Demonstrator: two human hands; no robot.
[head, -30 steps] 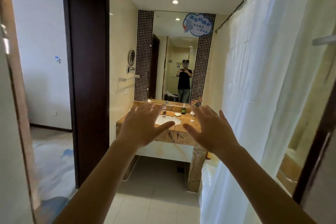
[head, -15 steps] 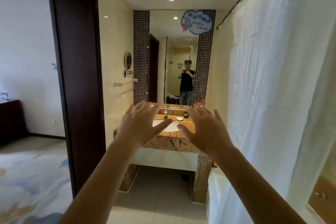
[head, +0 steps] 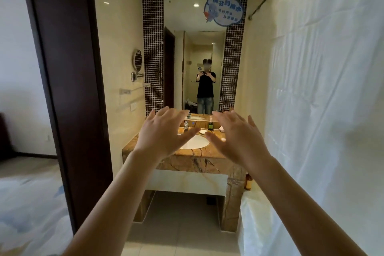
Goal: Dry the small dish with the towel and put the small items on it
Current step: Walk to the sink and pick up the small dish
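Note:
I stand at a bathroom doorway, well back from a brown marble vanity (head: 197,162). A small white dish (head: 203,131) lies on the counter behind the white basin (head: 195,142), too far off to show detail. My left hand (head: 164,133) and my right hand (head: 234,137) are both raised in front of me, palms forward, fingers spread, holding nothing. They partly cover the counter. No towel is visible, and any small items on the counter are too small to make out.
A dark bottle (head: 210,125) and a faucet (head: 186,124) stand by the mirror (head: 195,58), which reflects a person. A dark door frame (head: 68,89) is at left. A white shower curtain (head: 322,110) hangs at right over a tub edge (head: 255,199).
The view has moved forward into the bathroom, so the vanity and mirror appear closer. Both hands stay raised and spread, holding nothing.

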